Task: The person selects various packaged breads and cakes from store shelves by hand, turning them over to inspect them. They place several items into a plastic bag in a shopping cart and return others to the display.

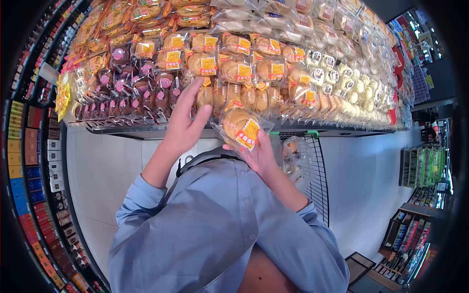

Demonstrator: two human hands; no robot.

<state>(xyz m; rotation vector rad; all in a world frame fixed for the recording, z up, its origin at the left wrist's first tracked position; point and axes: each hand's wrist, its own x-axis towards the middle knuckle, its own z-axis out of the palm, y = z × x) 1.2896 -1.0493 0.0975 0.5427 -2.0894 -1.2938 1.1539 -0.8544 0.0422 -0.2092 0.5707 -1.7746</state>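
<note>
My right hand [260,154] grips a packaged bread roll [239,126] in clear plastic with a yellow and red label, held in front of my body near the display's front edge. To the left, my left hand [188,117] is raised with its fingers stretched out and nothing in it. Its fingertips overlap the rows of similar packaged bread [201,63] on the display. Just left of that hand lie dark brown packaged cakes [128,83] with pink round stickers.
A shopping cart [320,180] with plastic-wrapped goods [295,156] stands by my right side. Pale packaged pastries [351,88] fill the display's right part. Tall stocked shelves [31,156] line the left, and a green rack [422,163] stands far right.
</note>
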